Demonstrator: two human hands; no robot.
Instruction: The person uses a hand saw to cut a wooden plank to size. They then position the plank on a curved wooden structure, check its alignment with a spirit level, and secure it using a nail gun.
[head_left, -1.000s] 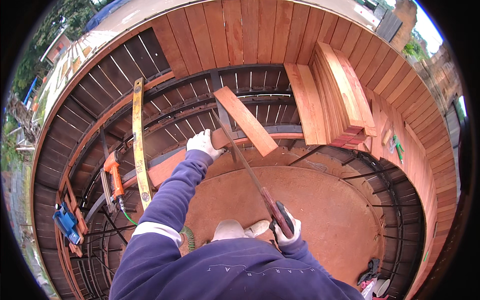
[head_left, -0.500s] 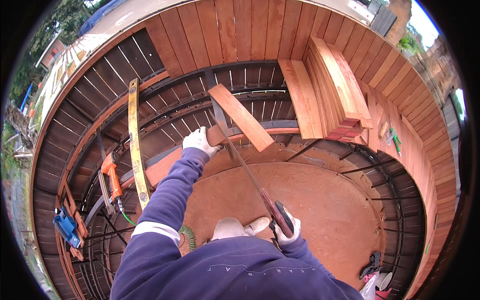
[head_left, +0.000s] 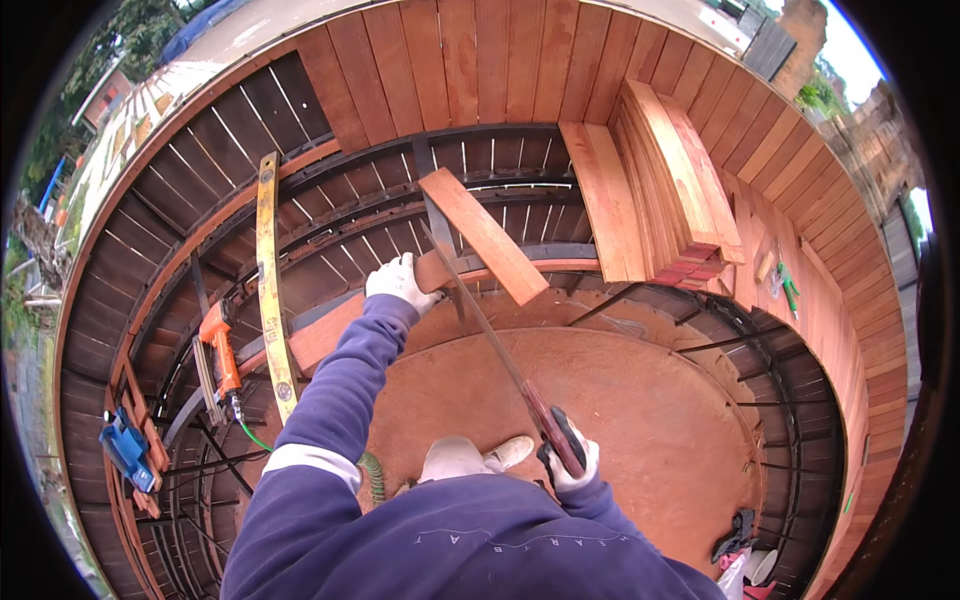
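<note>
My left hand [head_left: 400,285], in a white glove, grips a reddish board [head_left: 433,268] near its end, on the curved frame. My right hand [head_left: 568,450], in a white and dark glove, is wrapped round the wooden handle of a hand saw [head_left: 498,348]; the blade reaches diagonally across that board, just right of my left hand. A loose short plank [head_left: 483,232] lies askew on the framework beyond the blade. A long yellow level [head_left: 268,270] lies across the frame to the left, beside an orange nail gun [head_left: 218,345] with a green hose.
Stacked planks [head_left: 660,190] stand on the framework at right. A curved slatted wall [head_left: 520,55] rings me. A blue tool [head_left: 128,450] rests at far left, green pliers [head_left: 788,290] at right. My feet are on the brown floor [head_left: 640,410]; bags and pans [head_left: 755,570] lie lower right.
The whole view has shifted slightly. My hands and the saw stay in almost the same position relative to the board, with no clear movement between the frames.
</note>
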